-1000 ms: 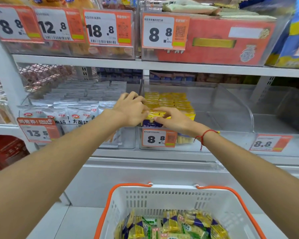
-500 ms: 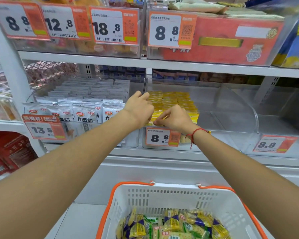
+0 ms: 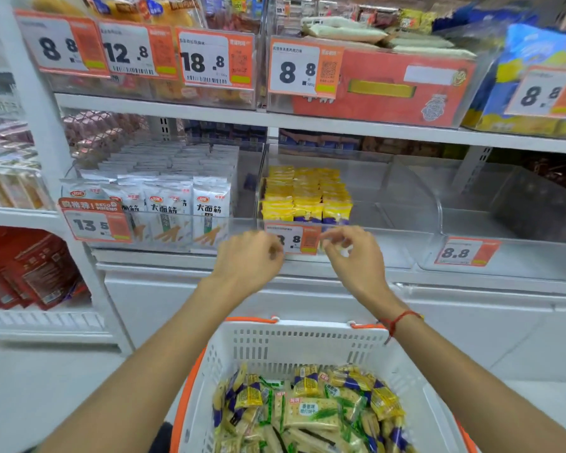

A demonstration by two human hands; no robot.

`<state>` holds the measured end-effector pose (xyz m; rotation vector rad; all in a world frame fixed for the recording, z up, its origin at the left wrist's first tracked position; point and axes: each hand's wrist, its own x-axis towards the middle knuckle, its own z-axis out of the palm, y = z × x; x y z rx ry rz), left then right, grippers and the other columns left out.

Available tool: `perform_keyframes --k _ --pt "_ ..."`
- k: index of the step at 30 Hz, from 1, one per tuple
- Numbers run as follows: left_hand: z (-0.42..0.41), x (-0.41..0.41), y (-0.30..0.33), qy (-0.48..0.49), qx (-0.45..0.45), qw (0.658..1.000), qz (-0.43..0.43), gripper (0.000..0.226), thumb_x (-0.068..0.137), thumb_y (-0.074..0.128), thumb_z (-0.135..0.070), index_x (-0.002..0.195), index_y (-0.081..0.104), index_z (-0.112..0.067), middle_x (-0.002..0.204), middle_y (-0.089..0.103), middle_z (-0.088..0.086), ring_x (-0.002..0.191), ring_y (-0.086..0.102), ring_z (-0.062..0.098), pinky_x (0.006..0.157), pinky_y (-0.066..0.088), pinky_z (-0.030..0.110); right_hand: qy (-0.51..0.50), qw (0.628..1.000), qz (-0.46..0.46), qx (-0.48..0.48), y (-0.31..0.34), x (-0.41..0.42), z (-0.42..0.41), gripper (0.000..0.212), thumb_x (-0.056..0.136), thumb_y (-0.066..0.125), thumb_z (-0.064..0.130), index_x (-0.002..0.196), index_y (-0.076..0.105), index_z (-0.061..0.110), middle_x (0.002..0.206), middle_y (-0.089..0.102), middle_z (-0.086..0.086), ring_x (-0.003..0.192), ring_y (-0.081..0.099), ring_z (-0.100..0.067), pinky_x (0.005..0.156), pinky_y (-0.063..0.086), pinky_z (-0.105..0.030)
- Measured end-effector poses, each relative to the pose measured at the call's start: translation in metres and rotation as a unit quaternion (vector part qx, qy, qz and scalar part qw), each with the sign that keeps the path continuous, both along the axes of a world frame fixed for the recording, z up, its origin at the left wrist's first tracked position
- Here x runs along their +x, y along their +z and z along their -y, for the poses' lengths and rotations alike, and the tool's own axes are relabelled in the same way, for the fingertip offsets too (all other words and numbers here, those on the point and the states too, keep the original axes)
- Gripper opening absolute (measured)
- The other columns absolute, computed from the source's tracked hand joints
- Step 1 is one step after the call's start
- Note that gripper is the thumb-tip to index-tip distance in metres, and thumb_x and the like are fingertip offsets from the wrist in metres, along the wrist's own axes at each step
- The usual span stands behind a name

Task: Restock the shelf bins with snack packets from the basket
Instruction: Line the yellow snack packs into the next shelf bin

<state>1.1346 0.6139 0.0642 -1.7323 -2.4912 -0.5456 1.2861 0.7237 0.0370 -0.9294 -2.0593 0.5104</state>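
A white basket [image 3: 307, 346] with orange handles sits low in front of me, holding several yellow-and-blue and green snack packets [image 3: 311, 408]. On the middle shelf a clear bin [image 3: 402, 204] holds neat rows of yellow packets [image 3: 306, 194] in its left part. My left hand [image 3: 247, 261] and my right hand [image 3: 356, 256] hover side by side in front of the bin's 8.8 price tag [image 3: 293, 238], below the packets. Both have loosely curled fingers and hold nothing. A red string circles my right wrist.
Left of the bin stands a bin of white packets [image 3: 164, 197] with a 13.5 tag. Another clear bin [image 3: 504, 223] with an 8.8 tag sits at the right. The upper shelf [image 3: 307, 120] carries bins with price tags. Red packs [image 3: 27, 266] fill the lower left.
Both hands have let go of the yellow packets in the bin and drawn back and down to in front of the price tag. The camera view has tilted lower.
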Motion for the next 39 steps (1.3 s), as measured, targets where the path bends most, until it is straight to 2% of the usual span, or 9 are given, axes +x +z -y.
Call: perform_keyframes --k 3,8,12,16,18,23,28,34,39 --pt "0.018 0.01 -0.032 0.018 -0.117 0.992 0.037 0.022 0.091 0.052 -0.03 0.105 0.069 -0.029 0.111 0.068 -0.001 0.105 0.061 0.028 0.079 0.044 0.031 0.016 0.994 0.013 -0.109 -0.048 0.025 0.022 0.015 0.087 0.062 0.011 0.085 0.069 0.024 0.08 0.065 0.006 0.073 0.056 -0.009 0.065 0.044 -0.025" --pt "0.039 0.017 -0.118 0.028 -0.273 0.947 0.165 0.026 0.095 0.046 -0.028 0.103 0.07 -0.023 0.113 0.067 -0.001 0.103 0.061 0.023 0.087 0.048 0.032 0.091 0.933 0.227 -0.265 -0.135 0.046 0.059 0.026 0.088 0.052 0.007 0.083 0.067 0.027 0.099 0.07 0.002 0.089 0.065 -0.017 0.078 0.054 -0.035" --pt "0.068 0.03 -0.196 0.025 -0.309 0.9 0.306 0.037 0.095 0.043 -0.016 0.058 0.039 -0.018 0.07 0.05 0.002 0.054 0.039 0.015 0.064 0.038 0.026 0.117 0.882 0.332 -0.313 -0.181 0.057 0.085 0.026 0.09 0.048 0.008 0.092 0.069 0.024 0.116 0.067 -0.007 0.093 0.066 -0.022 0.059 0.049 -0.026" --pt "0.099 0.04 -0.251 -0.001 -0.422 0.849 0.318 0.027 0.097 0.04 -0.01 0.104 0.066 -0.014 0.112 0.042 -0.002 0.089 0.055 0.016 0.08 0.044 0.03 0.173 0.825 0.422 -0.334 -0.201 0.06 0.091 0.027 0.092 0.048 0.011 0.108 0.067 0.02 0.138 0.051 -0.006 0.076 0.057 -0.014 0.065 0.047 -0.025" --pt "0.11 0.04 -0.266 0.018 -0.446 0.838 0.315 0.038 0.095 0.039 -0.004 0.128 0.057 -0.008 0.122 0.053 0.002 0.102 0.056 0.024 0.08 0.043 0.03 0.185 0.812 0.447 -0.325 -0.204 0.059 0.091 0.025 0.094 0.05 0.015 0.113 0.066 0.019 0.138 0.051 -0.006 0.092 0.06 -0.018 0.076 0.051 -0.03" --pt "0.118 0.041 -0.292 0.092 -0.42 0.843 0.323 0.04 0.095 0.038 -0.004 0.134 0.046 -0.003 0.138 0.047 0.016 0.119 0.051 0.029 0.089 0.044 0.031 0.243 0.805 0.451 -0.3 -0.221 0.036 0.11 0.029 0.094 0.046 0.012 0.116 0.065 0.015 0.129 0.059 -0.006 0.112 0.057 -0.024 0.092 0.049 -0.036" --pt "0.116 0.037 -0.322 0.142 -0.398 0.821 0.383 0.022 0.094 0.039 -0.007 0.073 0.042 -0.013 0.079 0.046 0.005 0.095 0.055 0.03 0.063 0.035 0.025 0.287 0.794 0.516 -0.143 -0.262 0.008 0.126 0.039 0.09 0.055 0.014 0.129 0.055 0.017 0.13 0.054 -0.009 0.123 0.042 -0.028 0.101 0.037 -0.042" --pt "0.115 0.039 -0.342 0.122 -0.41 0.869 0.248 0.022 0.091 0.043 -0.004 0.111 0.049 -0.009 0.113 0.057 0.011 0.098 0.056 0.025 0.079 0.047 0.034 0.32 0.737 0.595 0.009 -0.314 0.004 0.136 0.056 0.089 0.056 0.025 0.138 0.04 0.004 0.14 0.043 -0.013 0.132 0.032 -0.03 0.118 0.002 -0.051" --pt "0.111 0.053 -0.366 0.11 -0.452 0.878 0.116 0.036 0.096 0.047 -0.013 0.131 0.038 -0.008 0.132 0.049 0.01 0.119 0.052 0.026 0.091 0.045 0.033 0.295 0.711 0.638 0.018 -0.328 -0.016 0.143 0.074 0.082 0.065 0.042 0.137 0.031 0.006 0.137 0.036 -0.012 0.127 0.034 -0.028 0.111 0.022 -0.048"
